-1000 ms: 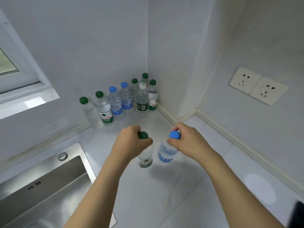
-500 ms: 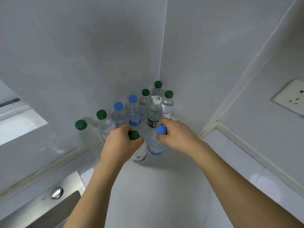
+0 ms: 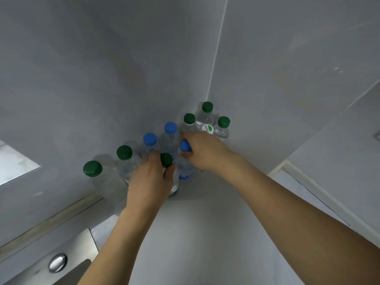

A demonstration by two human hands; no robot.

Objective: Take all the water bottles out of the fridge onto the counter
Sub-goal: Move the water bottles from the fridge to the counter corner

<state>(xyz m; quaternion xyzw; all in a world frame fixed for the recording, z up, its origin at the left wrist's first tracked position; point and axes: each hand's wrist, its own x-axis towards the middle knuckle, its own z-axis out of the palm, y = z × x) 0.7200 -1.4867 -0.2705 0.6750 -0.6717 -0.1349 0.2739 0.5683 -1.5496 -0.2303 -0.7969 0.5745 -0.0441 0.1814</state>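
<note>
water bottles (image 3: 170, 138) | hands: left (image 3: 151, 179) grips green-capped (image 3: 166, 159) | right (image 3: 205, 153) grips blue-capped (image 3: 185, 145)

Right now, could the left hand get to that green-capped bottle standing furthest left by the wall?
Probably not yet: the left hand is gripping another green-capped bottle. Once it lets go, the way looks free; the furthest-left bottle stands at the row's open end.

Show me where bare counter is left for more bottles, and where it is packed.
Free: the white counter between the two forearms, in front of the held bottles, and the strip right of the right hand along the side wall. Packed: the corner, where the row of bottles lines the back wall, with the left hand right against it.
</note>
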